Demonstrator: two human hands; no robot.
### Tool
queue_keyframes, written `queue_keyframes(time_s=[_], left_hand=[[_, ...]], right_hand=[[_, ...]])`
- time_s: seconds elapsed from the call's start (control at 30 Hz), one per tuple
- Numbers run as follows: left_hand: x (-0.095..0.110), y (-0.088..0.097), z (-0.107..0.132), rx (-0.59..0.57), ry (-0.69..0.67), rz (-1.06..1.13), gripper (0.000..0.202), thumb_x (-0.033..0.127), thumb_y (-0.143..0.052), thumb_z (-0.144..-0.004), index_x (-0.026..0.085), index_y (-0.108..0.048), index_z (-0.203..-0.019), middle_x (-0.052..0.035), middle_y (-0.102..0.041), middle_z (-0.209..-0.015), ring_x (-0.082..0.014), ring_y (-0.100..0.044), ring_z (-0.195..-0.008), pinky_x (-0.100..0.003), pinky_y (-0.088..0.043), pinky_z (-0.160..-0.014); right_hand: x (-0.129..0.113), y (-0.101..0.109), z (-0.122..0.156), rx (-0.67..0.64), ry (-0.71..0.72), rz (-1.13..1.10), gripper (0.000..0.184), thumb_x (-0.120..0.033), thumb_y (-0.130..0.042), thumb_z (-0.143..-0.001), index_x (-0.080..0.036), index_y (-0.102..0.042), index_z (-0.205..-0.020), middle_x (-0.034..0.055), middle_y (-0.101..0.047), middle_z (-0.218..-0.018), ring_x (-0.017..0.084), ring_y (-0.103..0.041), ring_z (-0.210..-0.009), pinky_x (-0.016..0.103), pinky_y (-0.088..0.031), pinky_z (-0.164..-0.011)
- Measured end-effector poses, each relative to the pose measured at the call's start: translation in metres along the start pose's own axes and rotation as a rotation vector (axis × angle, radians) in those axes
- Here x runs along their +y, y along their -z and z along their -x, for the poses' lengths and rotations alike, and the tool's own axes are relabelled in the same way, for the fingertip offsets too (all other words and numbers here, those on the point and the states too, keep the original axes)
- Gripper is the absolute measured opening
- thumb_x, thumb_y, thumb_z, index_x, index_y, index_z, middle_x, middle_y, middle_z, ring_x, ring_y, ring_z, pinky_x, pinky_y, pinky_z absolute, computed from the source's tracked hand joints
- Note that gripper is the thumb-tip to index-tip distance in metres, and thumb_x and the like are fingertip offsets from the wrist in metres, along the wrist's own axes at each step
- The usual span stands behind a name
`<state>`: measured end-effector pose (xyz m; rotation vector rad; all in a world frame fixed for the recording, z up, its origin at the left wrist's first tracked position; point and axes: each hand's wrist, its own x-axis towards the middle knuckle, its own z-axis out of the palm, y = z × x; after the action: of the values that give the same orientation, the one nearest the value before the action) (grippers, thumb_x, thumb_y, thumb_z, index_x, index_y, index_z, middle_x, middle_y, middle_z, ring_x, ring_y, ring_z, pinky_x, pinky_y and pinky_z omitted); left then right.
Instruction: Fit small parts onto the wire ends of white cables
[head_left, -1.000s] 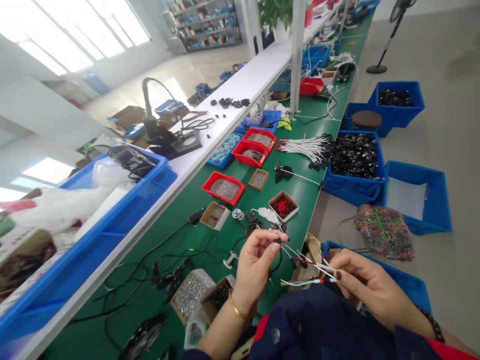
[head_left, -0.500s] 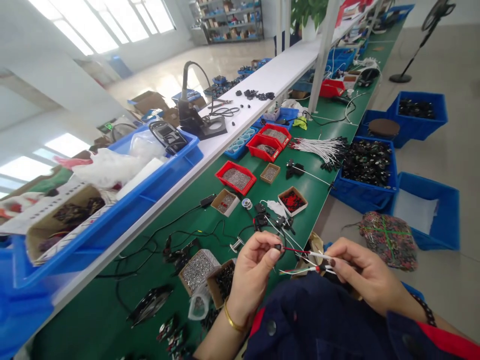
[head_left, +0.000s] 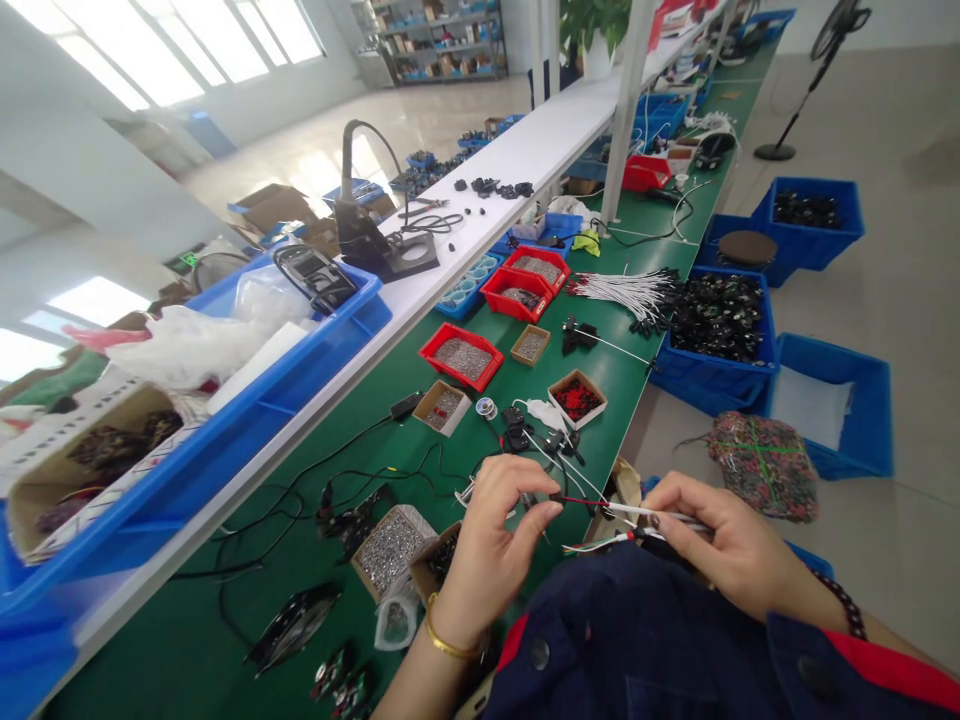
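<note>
My left hand (head_left: 495, 550) pinches a small black wire end (head_left: 556, 497) between its fingertips. My right hand (head_left: 731, 555) grips a few thin wires (head_left: 607, 520) with red, white and green insulation, and they run across to my left fingers. Right in front of my hands, black cables and small black connectors (head_left: 517, 430) lie on the green bench (head_left: 225, 640). Nearby stand a small cardboard box of red parts (head_left: 576, 400) and a solder spool (head_left: 486, 408). A cardboard box of silvery screws (head_left: 390, 550) sits just left of my left hand.
A red tray of screws (head_left: 461, 357) and a white wire bundle (head_left: 622, 295) lie farther along the bench. A soldering stand (head_left: 367, 240) sits on the white shelf (head_left: 510, 150). Blue crates (head_left: 712, 340) stand on the floor at right; a blue bin (head_left: 285, 340) lies left.
The view has swung slightly, shifting the bench in the frame. My left hand has curled and dropped a little, while both hands keep hold of the wires.
</note>
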<state>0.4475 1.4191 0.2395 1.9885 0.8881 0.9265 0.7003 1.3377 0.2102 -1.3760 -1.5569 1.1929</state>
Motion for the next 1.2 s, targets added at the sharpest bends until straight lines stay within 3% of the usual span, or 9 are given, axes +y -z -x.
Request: queue_keyframes(time_s=[0.1,0.23,0.43,0.6,1.2], left_hand=[[0.002,0.002,-0.004,-0.153,-0.097,-0.276,0.006,0.022,-0.067,-0.096,0.023,-0.065,-0.101,-0.0001,-0.068,-0.098,-0.0185,-0.054,-0.101,-0.034,-0.035,-0.093],[0.005,-0.009,-0.005,-0.275,-0.161,-0.376,0.008,0.025,-0.068,-0.095,0.021,-0.062,-0.098,0.0000,-0.066,-0.095,-0.0193,-0.052,-0.100,-0.033,-0.033,-0.088],[0.004,-0.017,-0.005,-0.276,-0.229,-0.510,0.015,0.033,-0.064,-0.096,0.018,-0.060,-0.093,-0.0016,-0.065,-0.090,-0.0212,-0.050,-0.094,-0.033,-0.031,-0.081],[0.005,-0.018,-0.003,-0.267,-0.260,-0.558,0.011,0.029,-0.059,-0.100,0.019,-0.062,-0.098,-0.0032,-0.065,-0.093,-0.0221,-0.051,-0.102,-0.034,-0.032,-0.085],[0.010,-0.029,-0.005,-0.269,-0.318,-0.576,0.016,0.028,-0.055,-0.102,0.017,-0.060,-0.092,-0.0036,-0.061,-0.086,-0.0214,-0.049,-0.088,-0.034,-0.031,-0.077]], right_hand=[[-0.003,0.000,-0.001,-0.018,-0.001,0.035,0.035,-0.047,-0.046,-0.102,-0.020,-0.066,-0.094,0.0020,-0.069,-0.078,0.012,-0.058,-0.061,0.023,-0.042,-0.057],[-0.009,-0.002,-0.006,-0.074,-0.002,0.108,0.031,-0.044,-0.048,-0.100,-0.020,-0.068,-0.095,0.0021,-0.070,-0.082,0.014,-0.062,-0.070,0.025,-0.043,-0.064],[-0.011,-0.007,-0.009,-0.062,-0.017,0.171,0.027,-0.041,-0.051,-0.098,-0.021,-0.065,-0.090,0.0000,-0.069,-0.080,0.014,-0.060,-0.070,0.026,-0.040,-0.066],[-0.009,-0.010,-0.008,-0.033,-0.043,0.220,0.022,-0.038,-0.052,-0.097,-0.021,-0.063,-0.088,-0.0012,-0.067,-0.075,0.014,-0.057,-0.066,0.027,-0.037,-0.063],[-0.005,-0.009,-0.005,-0.050,-0.005,0.256,0.015,-0.031,-0.049,-0.095,-0.021,-0.058,-0.089,0.0001,-0.066,-0.077,0.016,-0.057,-0.069,0.028,-0.036,-0.066]])
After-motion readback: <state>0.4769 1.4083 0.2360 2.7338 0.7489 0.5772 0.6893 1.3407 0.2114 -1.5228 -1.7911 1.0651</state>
